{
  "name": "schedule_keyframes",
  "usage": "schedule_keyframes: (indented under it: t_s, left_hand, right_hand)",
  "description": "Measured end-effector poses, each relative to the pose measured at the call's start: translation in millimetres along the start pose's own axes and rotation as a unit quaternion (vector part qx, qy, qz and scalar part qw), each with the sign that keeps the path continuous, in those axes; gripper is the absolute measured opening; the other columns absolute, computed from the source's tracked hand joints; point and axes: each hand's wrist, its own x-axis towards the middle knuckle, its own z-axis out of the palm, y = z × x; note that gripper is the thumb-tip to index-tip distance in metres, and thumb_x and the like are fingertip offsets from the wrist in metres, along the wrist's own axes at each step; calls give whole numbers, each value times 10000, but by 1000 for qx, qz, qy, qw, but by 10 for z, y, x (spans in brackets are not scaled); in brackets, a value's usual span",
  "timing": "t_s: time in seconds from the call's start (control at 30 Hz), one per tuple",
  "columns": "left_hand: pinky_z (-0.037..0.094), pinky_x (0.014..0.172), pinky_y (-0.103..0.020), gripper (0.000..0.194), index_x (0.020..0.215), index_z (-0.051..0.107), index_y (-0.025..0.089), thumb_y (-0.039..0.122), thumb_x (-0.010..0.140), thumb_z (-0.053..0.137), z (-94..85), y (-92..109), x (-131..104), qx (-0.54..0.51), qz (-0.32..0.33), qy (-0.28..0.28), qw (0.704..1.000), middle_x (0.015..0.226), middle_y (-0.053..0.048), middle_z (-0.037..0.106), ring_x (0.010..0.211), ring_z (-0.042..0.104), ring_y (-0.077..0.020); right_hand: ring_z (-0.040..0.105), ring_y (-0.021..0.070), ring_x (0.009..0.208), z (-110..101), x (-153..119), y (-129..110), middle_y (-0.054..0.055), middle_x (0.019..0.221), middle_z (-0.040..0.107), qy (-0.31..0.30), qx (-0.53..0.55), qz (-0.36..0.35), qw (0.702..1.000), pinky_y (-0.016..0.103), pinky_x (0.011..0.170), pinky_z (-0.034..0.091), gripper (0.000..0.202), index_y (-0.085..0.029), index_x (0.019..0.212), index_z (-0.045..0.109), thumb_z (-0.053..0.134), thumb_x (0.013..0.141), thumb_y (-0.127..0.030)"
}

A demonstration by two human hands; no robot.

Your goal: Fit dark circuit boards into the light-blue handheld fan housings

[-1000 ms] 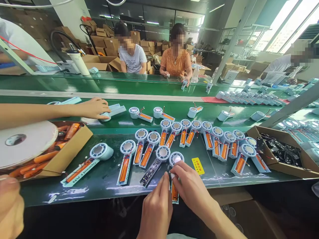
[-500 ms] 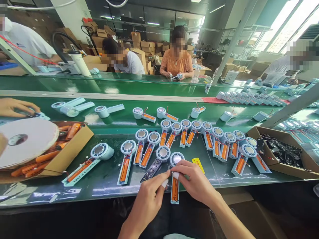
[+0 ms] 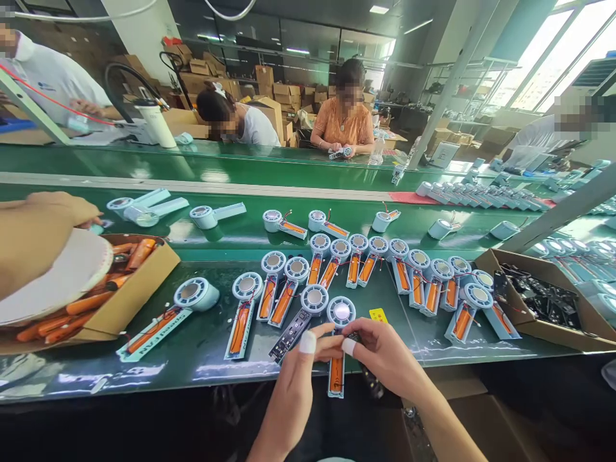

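Observation:
A light-blue handheld fan (image 3: 341, 312) stands before me, its handle pointing at me with an orange battery (image 3: 337, 373) inside. My right hand (image 3: 385, 353) pinches a dark circuit board (image 3: 371, 384), partly hidden under the fingers, beside that handle. My left hand (image 3: 296, 378) lies across the handle's top, fingertips near the right ones and thumb lifted apart. White covers sit on both thumbs. Just left is another fan (image 3: 314, 298) with a dark circuit board (image 3: 289, 337) on its handle. Any thin wire between my fingertips is too small to make out.
Several opened fans (image 3: 244, 314) with orange batteries line the bench. A carton of dark boards (image 3: 539, 295) stands right; a carton of orange batteries (image 3: 139, 282) stands left under a white reel (image 3: 52, 276). A co-worker's hand (image 3: 62, 215) reaches in there. A yellow label (image 3: 378, 316) lies nearby.
My right hand now has a dark circuit board in it. The left thumb has lifted away from its fingers. A co-worker's arm has reached further in over the white reel.

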Motion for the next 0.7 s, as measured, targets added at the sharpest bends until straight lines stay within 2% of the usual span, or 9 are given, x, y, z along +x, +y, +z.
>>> schedule_keyframes:
  t_s: [0.1, 0.23, 0.3, 0.37, 0.43, 0.53, 0.6, 0.67, 0.7]
  left_hand:
    - [583, 745, -364, 480, 1028, 682, 196, 525, 993, 334, 61, -63, 98, 60, 33, 51, 996, 943, -92, 761, 803, 711, -234]
    - [507, 655, -328, 503, 738, 607, 222, 543, 988, 311, 143, -111, 168, 108, 25, -2, 994, 724, -49, 695, 707, 647, -224]
    - [501, 654, -332, 533, 707, 573, 218, 618, 960, 329, 147, -121, 182, 48, -40, -34, 997, 696, -37, 667, 694, 646, -222]
    - [516, 649, -335, 560, 793, 597, 199, 707, 902, 388, 123, -114, 198, -72, -138, -85, 984, 718, -28, 665, 669, 659, -213]
    - [525, 648, -329, 609, 925, 627, 177, 756, 849, 454, 86, -85, 220, -198, -213, -174, 941, 744, -24, 677, 652, 663, -199]
    - [516, 698, -304, 636, 981, 659, 158, 757, 838, 499, 58, -27, 251, -302, -219, -272, 887, 784, -41, 702, 738, 672, -199]
    - [510, 723, -306, 656, 986, 676, 155, 763, 856, 464, 80, -9, 257, -312, -206, -255, 892, 787, -48, 706, 774, 671, -211]
    - [513, 730, -325, 678, 1020, 680, 161, 772, 867, 431, 127, -16, 243, -283, -198, -193, 918, 768, -44, 701, 770, 666, -222]
    - [518, 748, -337, 676, 1058, 675, 169, 769, 872, 427, 154, -24, 231, -264, -187, -162, 932, 797, -48, 709, 803, 670, -233]
  right_hand:
    - [583, 161, 765, 28, 20, 68, 12, 817, 654, -22, 126, 12, 992, 268, 718, 470, 164, -189, 916, 681, 684, 832, -330]
    - [592, 144, 749, 63, 9, -8, 3, 779, 651, -49, 219, 16, 974, 258, 740, 479, 165, -180, 838, 659, 736, 785, -316]
    - [598, 147, 728, 80, -29, -60, 7, 760, 651, -68, 236, 4, 969, 269, 736, 491, 188, -180, 818, 638, 748, 784, -329]
    - [589, 144, 658, 89, -93, -98, -1, 715, 631, -92, 231, -10, 969, 276, 678, 498, 191, -186, 827, 616, 721, 816, -344]
    - [586, 143, 633, 82, -179, -124, -3, 709, 626, -103, 164, -31, 981, 282, 664, 495, 129, -189, 839, 618, 683, 841, -301]
    - [616, 172, 787, 52, -300, -150, 20, 831, 688, -93, -5, -90, 992, 304, 804, 477, 54, -199, 844, 668, 669, 805, -162]
    - [609, 176, 828, 49, -336, -147, 21, 866, 700, -71, -33, -117, 990, 300, 832, 458, 77, -208, 847, 687, 674, 802, -146]
    - [607, 170, 799, 75, -325, -122, 23, 843, 691, -21, 62, -90, 994, 282, 778, 467, 28, -205, 859, 686, 689, 845, -229]
    - [614, 169, 792, 98, -306, -105, 27, 835, 691, 11, 140, -62, 988, 276, 760, 474, 91, -202, 865, 684, 709, 853, -289]
